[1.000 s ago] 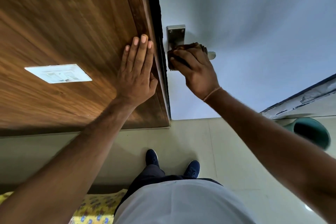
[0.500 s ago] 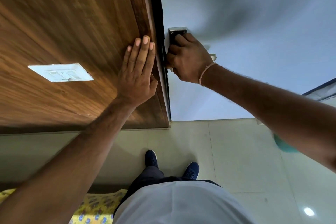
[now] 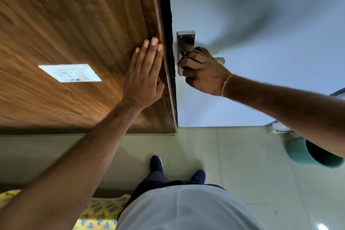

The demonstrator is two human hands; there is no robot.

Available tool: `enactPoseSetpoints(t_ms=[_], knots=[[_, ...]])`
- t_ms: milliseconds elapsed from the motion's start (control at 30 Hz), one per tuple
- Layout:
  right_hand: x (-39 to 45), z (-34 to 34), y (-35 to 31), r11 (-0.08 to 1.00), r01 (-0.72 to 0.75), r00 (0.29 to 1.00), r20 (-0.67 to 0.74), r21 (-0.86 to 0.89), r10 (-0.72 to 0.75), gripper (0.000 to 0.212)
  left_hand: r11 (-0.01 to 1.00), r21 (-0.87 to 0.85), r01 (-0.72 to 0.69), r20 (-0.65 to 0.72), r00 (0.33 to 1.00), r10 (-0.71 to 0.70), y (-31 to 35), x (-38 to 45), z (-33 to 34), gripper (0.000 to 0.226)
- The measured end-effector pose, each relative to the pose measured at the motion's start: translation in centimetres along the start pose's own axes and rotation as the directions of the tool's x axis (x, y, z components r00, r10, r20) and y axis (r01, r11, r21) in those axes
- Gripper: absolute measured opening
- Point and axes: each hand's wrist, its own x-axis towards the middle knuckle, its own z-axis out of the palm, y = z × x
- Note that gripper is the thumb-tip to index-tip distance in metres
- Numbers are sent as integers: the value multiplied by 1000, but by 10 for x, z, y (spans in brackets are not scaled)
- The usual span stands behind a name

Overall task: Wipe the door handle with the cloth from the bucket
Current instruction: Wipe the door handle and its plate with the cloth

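head view: right grip (image 3: 203, 75) closed around bunched brown cloth (image 3: 200, 51) on steel handle (image 3: 220, 60); left grip (image 3: 144, 74) flat, empty.

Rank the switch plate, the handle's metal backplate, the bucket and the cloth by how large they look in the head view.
1. Switch plate and bucket: similar, and the right arm hides part of the bucket, so unranked.
2. Metal backplate, partly hidden by the right hand.
3. Cloth, mostly hidden in that hand.

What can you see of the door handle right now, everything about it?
The door handle looks like brushed silver metal: an upright rectangular backplate with two screws near its top, fixed to the pale door beside its edge. Its lever points right; only the rounded tip shows. The right hand presses a brown cloth over the lever and covers the lower plate.
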Motion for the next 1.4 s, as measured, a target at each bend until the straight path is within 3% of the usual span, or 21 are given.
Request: enactPoseSetpoints(t_ms=[67,133,233,333,467,533,600,633,700,733,767,800,833,900,1000,1100,1200,1300,1400], knots=[[-24,5,2,998,-65,995,-72,22,66,19,1000,2,0,-10,1000,0,0,0,1,95],[-51,13,8,978,-149,968,-180,149,175,25,1000,3,3,-21,1000,-3,0,-1,1,95],[-77,21,15,888,-356,872,-238,292,428,10,1000,2,14,-41,999,-13,3,-1,3,95],[-70,18,7,804,-369,804,-273,467,528,16,999,10,35,-48,998,-35,8,-1,5,97],[-29,3,-5,758,-371,748,-311,537,586,10,998,17,54,-25,998,-54,10,-1,8,101],[-22,-1,-10,687,-421,669,-309,592,676,9,999,30,45,-20,999,-44,8,-1,8,103],[-26,-5,-20,511,-467,504,-258,722,824,14,999,32,31,-11,999,-30,5,-2,9,105],[-29,-7,-27,364,-479,379,-185,799,907,21,999,34,31,-10,999,-31,5,-2,9,105],[-22,-23,-41,-52,-424,41,77,904,996,28,998,40,40,-15,999,-40,6,-1,9,103],[-14,-28,-47,-308,-285,-164,271,908,949,24,998,41,45,-17,999,-44,6,-1,9,101],[-5,-30,-52,-547,-43,-306,511,836,804,23,998,41,49,-18,999,-48,7,-2,10,100],[4,-30,-57,-692,215,-323,719,689,615,27,998,42,52,-20,998,-51,7,-2,10,101],[12,-29,-61,-736,412,-268,843,537,465,31,998,43,51,-23,998,-50,7,-2,10,101],[26,-29,-69,-704,636,-104,939,317,329,32,999,35,39,-29,999,-38,7,-1,10,101],[45,-41,-66,-614,787,104,970,55,220,28,999,30,24,-17,1000,-23,6,-1,7,102],[60,-44,-49,-566,818,237,956,-102,171,37,999,29,22,7,1000,-22,4,-2,6,102],[57,-38,-36,-543,828,255,956,-138,146,45,999,38,29,25,999,-30,4,-2,5,103],[29,-34,-21,-480,848,337,929,-227,155,45,998,49,40,18,999,-41,5,-1,6,101],[-2,-29,-3,-503,823,345,936,-264,74,40,997,56,58,0,998,-58,8,0,7,99]])
